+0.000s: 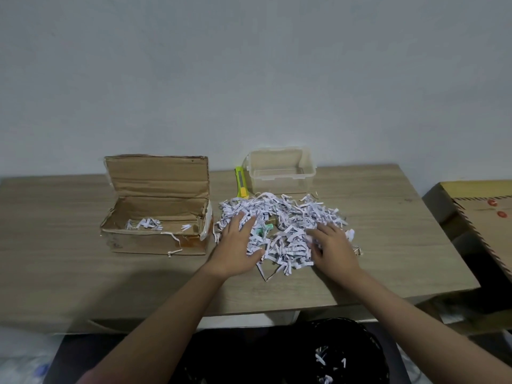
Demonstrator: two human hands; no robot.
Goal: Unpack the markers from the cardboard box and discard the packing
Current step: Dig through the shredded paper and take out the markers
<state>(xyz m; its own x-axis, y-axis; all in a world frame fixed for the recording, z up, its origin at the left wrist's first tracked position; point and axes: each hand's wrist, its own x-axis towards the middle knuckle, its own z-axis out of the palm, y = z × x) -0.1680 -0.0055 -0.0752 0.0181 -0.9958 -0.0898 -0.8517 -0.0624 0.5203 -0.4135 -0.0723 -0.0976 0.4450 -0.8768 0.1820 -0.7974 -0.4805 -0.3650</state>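
An open cardboard box (155,217) stands at the left of the wooden table, its lid up, with a few paper shreds (144,224) left inside. A heap of shredded white paper (288,225) lies mid-table. My left hand (235,245) rests flat on the heap's left side, fingers spread. My right hand (332,248) lies on the right side, fingers partly buried in shreds. Between them a green marker (261,233) and a brownish object (271,221) peek out of the paper.
A clear plastic container (279,170) stands behind the heap, beside a yellow-green utility knife (240,182). A black bin (340,353) holding some shreds sits below the table's front edge. A large cardboard box (476,214) is at the right.
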